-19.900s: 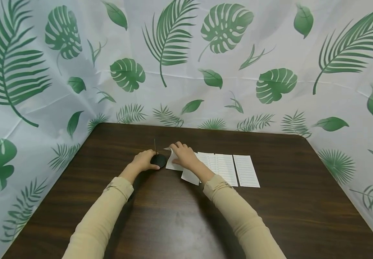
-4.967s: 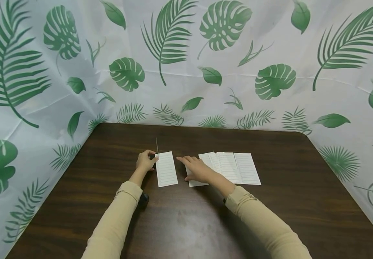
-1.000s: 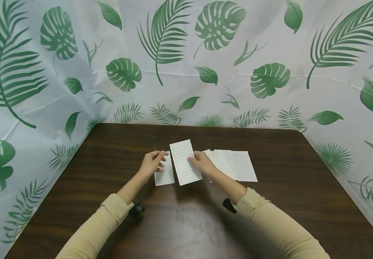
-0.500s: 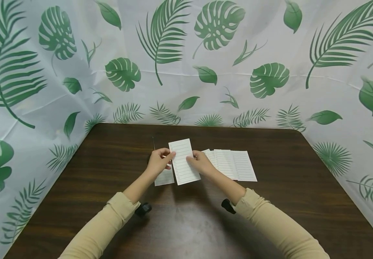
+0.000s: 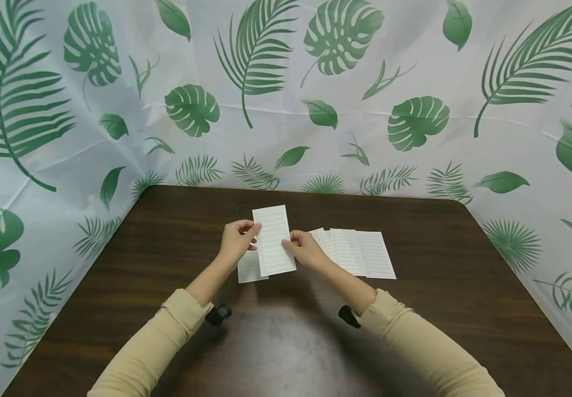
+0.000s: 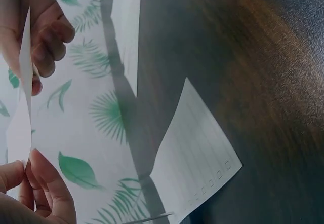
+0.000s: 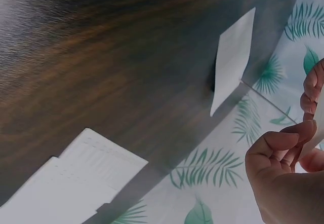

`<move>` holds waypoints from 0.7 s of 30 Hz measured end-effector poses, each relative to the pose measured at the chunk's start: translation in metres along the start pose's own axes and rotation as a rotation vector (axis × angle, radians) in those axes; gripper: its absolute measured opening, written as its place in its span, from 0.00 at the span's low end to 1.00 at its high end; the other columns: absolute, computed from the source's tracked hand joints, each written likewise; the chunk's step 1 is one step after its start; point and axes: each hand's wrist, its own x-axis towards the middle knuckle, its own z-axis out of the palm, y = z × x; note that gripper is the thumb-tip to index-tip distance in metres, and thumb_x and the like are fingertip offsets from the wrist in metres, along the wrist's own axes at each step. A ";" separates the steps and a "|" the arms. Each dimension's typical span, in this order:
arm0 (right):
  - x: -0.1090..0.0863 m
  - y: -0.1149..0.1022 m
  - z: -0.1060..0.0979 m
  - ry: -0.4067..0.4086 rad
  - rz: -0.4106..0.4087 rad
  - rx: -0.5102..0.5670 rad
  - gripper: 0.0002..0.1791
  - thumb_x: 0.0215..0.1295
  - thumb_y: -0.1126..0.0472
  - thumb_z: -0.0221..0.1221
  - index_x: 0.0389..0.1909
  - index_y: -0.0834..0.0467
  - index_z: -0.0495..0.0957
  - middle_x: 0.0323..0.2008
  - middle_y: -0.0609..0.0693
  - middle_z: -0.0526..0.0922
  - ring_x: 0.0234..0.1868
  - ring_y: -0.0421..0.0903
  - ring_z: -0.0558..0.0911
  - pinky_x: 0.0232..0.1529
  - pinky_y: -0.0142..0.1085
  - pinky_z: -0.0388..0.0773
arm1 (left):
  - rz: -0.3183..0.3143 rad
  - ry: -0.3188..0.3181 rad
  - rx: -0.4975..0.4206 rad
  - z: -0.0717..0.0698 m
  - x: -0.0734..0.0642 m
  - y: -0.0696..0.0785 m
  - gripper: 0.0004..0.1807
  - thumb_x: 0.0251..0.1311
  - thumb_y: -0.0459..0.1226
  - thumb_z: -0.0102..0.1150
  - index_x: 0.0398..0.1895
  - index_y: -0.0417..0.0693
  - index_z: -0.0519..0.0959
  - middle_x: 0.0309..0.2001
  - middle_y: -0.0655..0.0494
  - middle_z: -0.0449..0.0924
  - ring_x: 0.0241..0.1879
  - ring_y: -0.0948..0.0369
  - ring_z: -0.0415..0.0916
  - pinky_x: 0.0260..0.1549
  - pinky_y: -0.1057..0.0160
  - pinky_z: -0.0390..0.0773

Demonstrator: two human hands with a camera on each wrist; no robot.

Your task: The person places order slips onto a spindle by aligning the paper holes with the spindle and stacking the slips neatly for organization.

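Both hands hold one lined paper sheet (image 5: 274, 242) with small checkboxes, raised above the table and nearly upright. My left hand (image 5: 236, 241) pinches its left edge between thumb and fingers. My right hand (image 5: 308, 251) grips the right edge, thumb on the front. Below and behind the left hand, a second lined sheet (image 6: 197, 150) sits on a paper spike, whose thin metal rod (image 7: 268, 102) rises through it near one edge. The spike's black base is mostly hidden under that sheet. In the left wrist view the held sheet appears almost edge-on.
Right of the hands, several overlapping lined sheets (image 5: 360, 253) lie on the dark wood table (image 5: 439, 309). A white leaf-printed curtain (image 5: 276, 138) hangs behind and beside the table. Black wrist camera mounts (image 5: 218, 314) show under the forearms.
Earlier, a sheet was put onto the spike. The right hand has since lifted another sheet; the left hand has taken its left edge, and both have moved it slightly up and left.
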 end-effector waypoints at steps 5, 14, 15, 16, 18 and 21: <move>0.005 -0.010 0.003 0.020 -0.014 0.000 0.13 0.70 0.66 0.48 0.43 0.74 0.72 0.31 0.66 0.83 0.23 0.38 0.79 0.24 0.29 0.78 | 0.017 0.059 -0.041 -0.004 0.002 0.005 0.14 0.61 0.35 0.59 0.41 0.29 0.79 0.23 0.58 0.75 0.20 0.67 0.71 0.19 0.71 0.81; 0.021 -0.024 0.007 0.032 0.027 0.037 0.13 0.70 0.64 0.49 0.45 0.71 0.73 0.31 0.62 0.83 0.24 0.38 0.79 0.24 0.29 0.78 | 0.022 0.133 -0.069 -0.017 0.010 0.015 0.14 0.59 0.36 0.61 0.40 0.29 0.80 0.21 0.64 0.76 0.19 0.71 0.71 0.17 0.76 0.77; 0.023 -0.025 0.007 0.032 0.030 0.047 0.13 0.70 0.65 0.49 0.45 0.71 0.74 0.31 0.61 0.83 0.23 0.39 0.79 0.24 0.29 0.78 | 0.020 0.131 -0.068 -0.019 0.012 0.017 0.15 0.60 0.36 0.60 0.41 0.29 0.80 0.20 0.64 0.75 0.18 0.71 0.69 0.16 0.76 0.76; 0.025 -0.027 0.008 0.032 0.032 0.054 0.13 0.70 0.65 0.49 0.44 0.71 0.74 0.30 0.60 0.83 0.23 0.38 0.79 0.23 0.29 0.77 | 0.014 0.129 -0.071 -0.020 0.014 0.018 0.15 0.61 0.36 0.59 0.41 0.29 0.80 0.18 0.64 0.73 0.17 0.71 0.68 0.16 0.77 0.76; 0.029 -0.029 0.009 0.041 0.033 0.047 0.12 0.70 0.64 0.49 0.44 0.71 0.74 0.27 0.57 0.82 0.22 0.38 0.77 0.21 0.28 0.75 | -0.010 0.132 -0.086 -0.023 0.017 0.020 0.15 0.64 0.37 0.56 0.42 0.29 0.80 0.18 0.63 0.71 0.16 0.71 0.66 0.15 0.77 0.75; 0.036 -0.031 0.012 0.056 0.039 0.027 0.12 0.70 0.64 0.50 0.43 0.71 0.74 0.22 0.51 0.79 0.19 0.38 0.74 0.18 0.27 0.70 | -0.054 0.141 -0.122 -0.026 0.021 0.023 0.18 0.66 0.40 0.54 0.43 0.29 0.79 0.19 0.63 0.70 0.16 0.71 0.65 0.14 0.77 0.73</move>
